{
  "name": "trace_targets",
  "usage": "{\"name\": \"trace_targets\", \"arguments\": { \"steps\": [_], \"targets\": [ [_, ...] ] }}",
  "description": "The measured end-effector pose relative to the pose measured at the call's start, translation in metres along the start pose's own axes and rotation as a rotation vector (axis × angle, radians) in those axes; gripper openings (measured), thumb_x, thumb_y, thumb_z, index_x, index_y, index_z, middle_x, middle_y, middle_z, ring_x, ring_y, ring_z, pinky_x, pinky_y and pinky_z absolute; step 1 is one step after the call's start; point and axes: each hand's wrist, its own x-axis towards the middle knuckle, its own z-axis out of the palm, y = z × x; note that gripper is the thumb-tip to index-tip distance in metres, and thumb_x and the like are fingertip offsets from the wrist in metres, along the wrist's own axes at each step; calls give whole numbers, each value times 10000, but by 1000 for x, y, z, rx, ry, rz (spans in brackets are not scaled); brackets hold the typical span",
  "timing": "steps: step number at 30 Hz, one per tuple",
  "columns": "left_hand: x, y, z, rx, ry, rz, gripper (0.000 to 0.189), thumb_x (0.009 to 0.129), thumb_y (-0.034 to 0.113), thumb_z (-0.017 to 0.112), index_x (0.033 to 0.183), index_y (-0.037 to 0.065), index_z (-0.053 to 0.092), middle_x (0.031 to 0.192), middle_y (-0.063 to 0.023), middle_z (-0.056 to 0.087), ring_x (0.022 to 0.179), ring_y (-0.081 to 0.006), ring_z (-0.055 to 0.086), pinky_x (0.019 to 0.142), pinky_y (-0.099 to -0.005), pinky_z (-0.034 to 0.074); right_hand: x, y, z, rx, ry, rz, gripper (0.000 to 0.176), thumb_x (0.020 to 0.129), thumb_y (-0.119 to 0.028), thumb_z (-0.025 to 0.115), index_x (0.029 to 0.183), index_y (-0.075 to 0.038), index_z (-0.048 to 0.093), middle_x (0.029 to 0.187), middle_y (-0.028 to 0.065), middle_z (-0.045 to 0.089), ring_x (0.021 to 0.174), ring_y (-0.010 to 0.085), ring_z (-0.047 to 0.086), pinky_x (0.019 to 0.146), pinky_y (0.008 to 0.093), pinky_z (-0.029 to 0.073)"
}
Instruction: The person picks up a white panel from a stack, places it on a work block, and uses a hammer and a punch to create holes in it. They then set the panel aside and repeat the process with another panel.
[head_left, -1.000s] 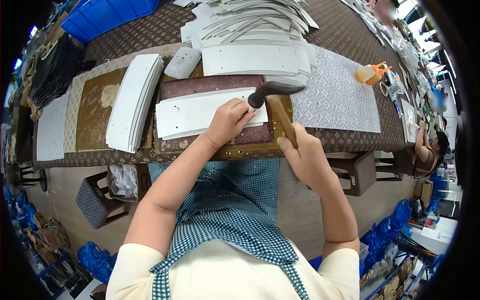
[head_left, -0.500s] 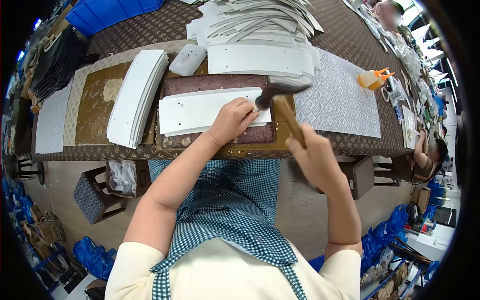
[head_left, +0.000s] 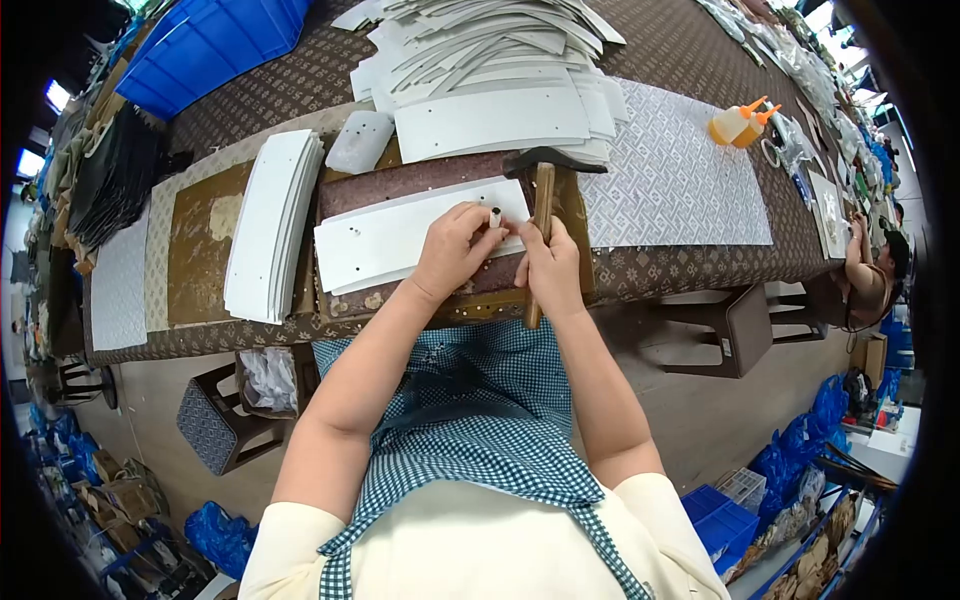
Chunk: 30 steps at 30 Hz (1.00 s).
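My left hand (head_left: 458, 250) is closed around a short punch (head_left: 495, 216) with a dark top, over the right part of some white sheets (head_left: 390, 235). A few small holes show in these sheets, which lie on a dark reddish board (head_left: 425, 180). In my right hand (head_left: 552, 262) is a hammer (head_left: 543, 200), its wooden handle upright in view and its dark head at the far end. The fingers of my right hand reach the right edge of the sheets, close to my left fingertips.
A neat stack of white strips (head_left: 272, 225) lies on the left, beside a whitish block (head_left: 361, 141). More white pieces (head_left: 490, 115) pile up behind the board. Glue bottles (head_left: 738, 124) stand at the right, a blue crate (head_left: 215, 50) at back left. Another person (head_left: 872, 265) sits far right.
The hammer has come off the punch and turned upright. My right hand has moved left to the sheets' edge. My left hand still holds the punch.
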Motion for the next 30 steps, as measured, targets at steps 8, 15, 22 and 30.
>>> {"name": "trace_targets", "arguments": {
  "steps": [8, 15, 22, 30],
  "targets": [
    [-18, 16, -24, -443, 327, -385, 64, 958, 73, 607, 943, 14, 585, 876, -40, 642, 817, -105, 605, 771, -255, 500, -4, 6, -2, 55, 27, -72, 255, 1015, -232, 551, 1044, 22, 541, 1075, 111, 707, 460, 100, 557, 437, 241, 451],
    [-80, 3, -124, 317, 416, -570, 237, 954, 105, 552, 1143, -6, 642, 985, -74, 541, 764, -175, 513, 709, -292, 444, -6, 13, 4, 66, 191, -142, 310, 1030, -212, 516, 1196, 50, 537, 1176, 124, 670, 501, 103, 585, 478, 245, 498],
    [-105, -12, -133, 459, 296, -711, 337, 958, 242, 631, 1152, -33, 640, 961, -109, 569, 760, -219, 530, 719, -336, 452, -5, 11, 1, 33, 152, -128, 318, 1037, -232, 507, 1197, 39, 556, 1189, 108, 665, 492, 102, 574, 473, 245, 496],
    [-83, 57, -167, -135, 803, -199, 141, 986, 129, 622, 1060, 17, 579, 761, 5, 589, 573, -8, 427, 503, -176, 337, -5, 14, 3, 110, 181, -126, 262, 1019, -201, 517, 1104, 47, 525, 1182, 121, 683, 471, 116, 582, 463, 254, 480]
  ]
}}
